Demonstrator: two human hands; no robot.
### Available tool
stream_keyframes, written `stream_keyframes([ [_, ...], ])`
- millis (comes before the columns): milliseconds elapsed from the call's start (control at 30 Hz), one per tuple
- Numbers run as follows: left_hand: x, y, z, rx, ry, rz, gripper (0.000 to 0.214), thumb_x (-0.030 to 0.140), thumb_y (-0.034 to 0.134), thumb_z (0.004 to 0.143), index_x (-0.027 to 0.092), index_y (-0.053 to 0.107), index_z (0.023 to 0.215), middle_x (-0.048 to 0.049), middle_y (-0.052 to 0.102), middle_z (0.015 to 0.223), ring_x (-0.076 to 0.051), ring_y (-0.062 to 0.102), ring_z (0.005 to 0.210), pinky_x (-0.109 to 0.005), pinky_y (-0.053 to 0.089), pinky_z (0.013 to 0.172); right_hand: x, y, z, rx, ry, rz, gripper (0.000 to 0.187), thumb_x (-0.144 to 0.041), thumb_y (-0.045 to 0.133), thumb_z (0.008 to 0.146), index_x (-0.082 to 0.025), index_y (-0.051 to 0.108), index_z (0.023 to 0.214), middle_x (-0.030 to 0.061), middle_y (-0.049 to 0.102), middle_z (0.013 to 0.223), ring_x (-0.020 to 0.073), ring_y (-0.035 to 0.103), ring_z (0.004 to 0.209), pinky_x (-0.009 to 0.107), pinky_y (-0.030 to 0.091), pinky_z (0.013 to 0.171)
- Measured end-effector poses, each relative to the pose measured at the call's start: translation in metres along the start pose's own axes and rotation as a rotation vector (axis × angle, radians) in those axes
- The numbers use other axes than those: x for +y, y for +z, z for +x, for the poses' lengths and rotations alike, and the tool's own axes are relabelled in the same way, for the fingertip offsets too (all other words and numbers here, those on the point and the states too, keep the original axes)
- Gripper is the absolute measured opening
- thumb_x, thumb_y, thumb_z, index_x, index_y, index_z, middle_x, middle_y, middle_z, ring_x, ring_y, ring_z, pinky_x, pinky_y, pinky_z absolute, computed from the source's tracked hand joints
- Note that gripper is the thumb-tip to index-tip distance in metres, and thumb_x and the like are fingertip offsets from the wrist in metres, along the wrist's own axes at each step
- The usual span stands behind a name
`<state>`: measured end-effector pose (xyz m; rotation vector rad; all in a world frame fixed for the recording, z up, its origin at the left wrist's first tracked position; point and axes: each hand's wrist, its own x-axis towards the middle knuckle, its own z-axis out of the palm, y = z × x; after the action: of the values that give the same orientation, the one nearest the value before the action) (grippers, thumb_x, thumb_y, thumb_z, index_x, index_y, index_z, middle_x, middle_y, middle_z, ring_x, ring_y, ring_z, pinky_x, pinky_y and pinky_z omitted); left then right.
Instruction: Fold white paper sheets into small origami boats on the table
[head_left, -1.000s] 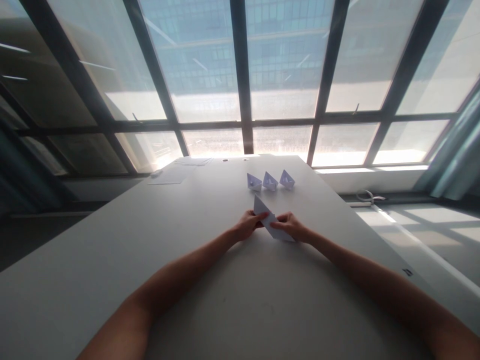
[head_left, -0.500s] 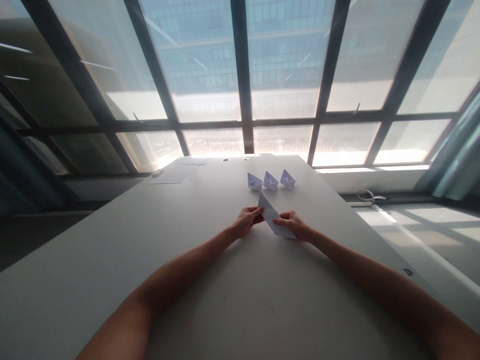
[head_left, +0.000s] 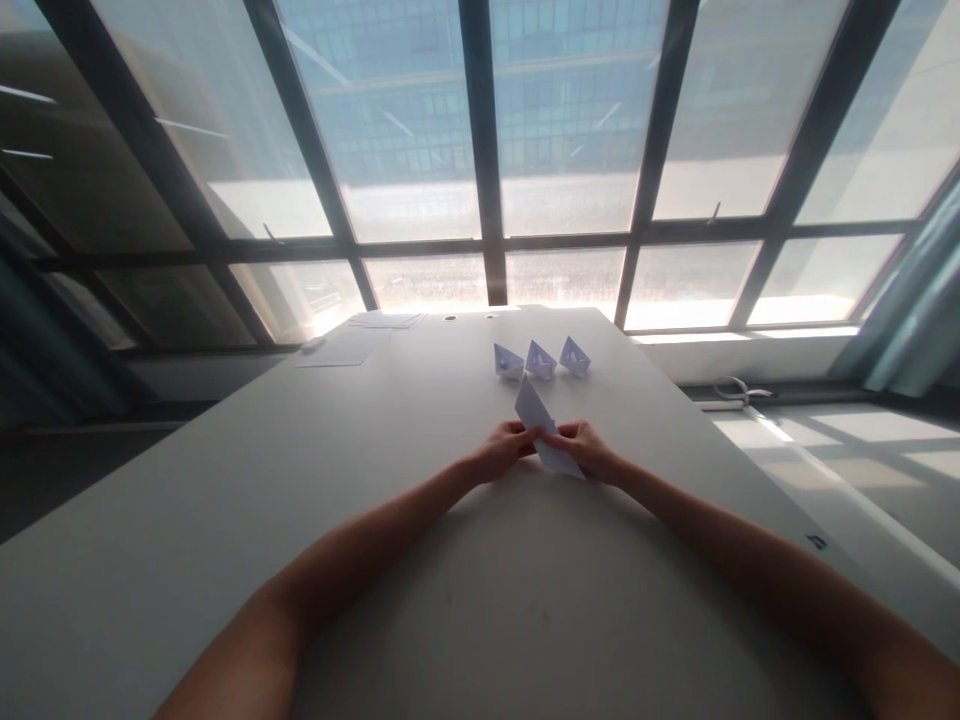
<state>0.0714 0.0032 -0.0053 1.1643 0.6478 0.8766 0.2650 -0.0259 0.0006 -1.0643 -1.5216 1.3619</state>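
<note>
A folded sheet of white paper [head_left: 534, 405] is held tilted between my two hands, over the middle of the table. My left hand [head_left: 504, 450] pinches it near its middle from the left, thumb on the near face. From the right, my right hand [head_left: 589, 450] grips it with the thumb close to the left thumb. The fingers behind the paper are partly hidden. Just beyond it, three folded paper boats stand in a row: a left boat [head_left: 507, 362], a middle boat [head_left: 540, 360] and a right boat [head_left: 574, 357].
The white table [head_left: 360, 440] stretches toward large windows. Flat paper sheets [head_left: 341, 349] lie at its far left. Two round holes [head_left: 450, 318] show near the far edge. A coiled cable [head_left: 739, 390] rests on the floor to the right, near a curtain [head_left: 907, 320].
My left hand has slid down and right along the paper, from its upper left edge to its middle, near the right thumb. The paper stands slightly steeper. The boats have stayed put.
</note>
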Motion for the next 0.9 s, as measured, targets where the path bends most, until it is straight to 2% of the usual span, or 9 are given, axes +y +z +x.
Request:
stream_keyframes([
  [100,-0.001,0.004,0.0,0.051,0.087,0.02,0.042,0.041,0.086,0.071,0.007,0.075,0.093,-0.0136,0.075,0.09,-0.024,0.07,0.082,-0.04,0.052,0.087,-0.001,0.002,0.0,-0.026,-0.025,-0.087,0.042,-0.049,0.079,0.067,-0.01,0.077,0.083,0.0037,0.069,0.067,0.0119,0.053,0.055,0.024,0.035,0.052],
  [200,0.0,0.005,0.0,0.047,0.114,0.028,0.044,0.044,0.083,0.073,0.006,0.075,0.091,-0.014,0.074,0.085,-0.024,0.069,0.071,-0.041,0.054,0.077,-0.002,0.003,-0.001,-0.042,-0.024,-0.125,0.035,-0.045,0.079,0.068,-0.011,0.076,0.075,0.0051,0.07,0.066,0.0119,0.054,0.056,0.023,0.037,0.053],
  [267,0.001,0.006,0.001,0.074,0.114,0.012,0.043,0.044,0.083,0.074,0.005,0.075,0.09,-0.0145,0.074,0.085,-0.025,0.07,0.072,-0.042,0.054,0.079,-0.003,0.003,-0.001,-0.05,-0.014,-0.112,0.033,-0.044,0.077,0.069,-0.012,0.075,0.072,0.0061,0.071,0.066,0.0121,0.055,0.055,0.023,0.039,0.053],
  [400,0.001,0.002,0.005,0.221,0.121,-0.071,0.037,0.037,0.086,0.07,0.006,0.076,0.087,-0.0149,0.075,0.09,-0.025,0.07,0.084,-0.04,0.051,0.091,-0.006,0.002,-0.001,-0.066,0.033,-0.119,0.028,-0.04,0.077,0.067,-0.012,0.072,0.065,0.0058,0.069,0.061,0.0113,0.053,0.051,0.023,0.037,0.05],
  [500,0.002,-0.003,0.009,0.296,0.134,-0.135,0.037,0.035,0.089,0.066,0.008,0.076,0.087,-0.0149,0.074,0.093,-0.023,0.069,0.088,-0.038,0.05,0.093,-0.007,0.001,-0.001,-0.09,0.059,-0.131,0.026,-0.037,0.077,0.066,-0.012,0.071,0.064,0.0053,0.069,0.06,0.0105,0.051,0.049,0.023,0.037,0.048],
  [700,0.006,-0.01,0.011,0.306,0.105,-0.131,0.038,0.034,0.092,0.061,0.01,0.076,0.085,-0.0142,0.074,0.093,-0.024,0.069,0.086,-0.038,0.051,0.088,-0.005,0.003,-0.002,-0.128,0.028,-0.202,0.023,-0.035,0.074,0.067,-0.012,0.07,0.061,0.0041,0.067,0.056,0.0104,0.051,0.048,0.022,0.037,0.048],
  [900,0.016,-0.02,0.013,0.409,0.214,-0.16,0.033,0.036,0.089,0.066,0.012,0.076,0.085,-0.0097,0.074,0.089,-0.018,0.066,0.081,-0.028,0.05,0.075,-0.01,0.002,-0.002,-0.159,0.083,-0.245,0.018,-0.029,0.072,0.066,-0.013,0.069,0.06,0.0031,0.065,0.054,0.01,0.05,0.046,0.022,0.036,0.046],
])
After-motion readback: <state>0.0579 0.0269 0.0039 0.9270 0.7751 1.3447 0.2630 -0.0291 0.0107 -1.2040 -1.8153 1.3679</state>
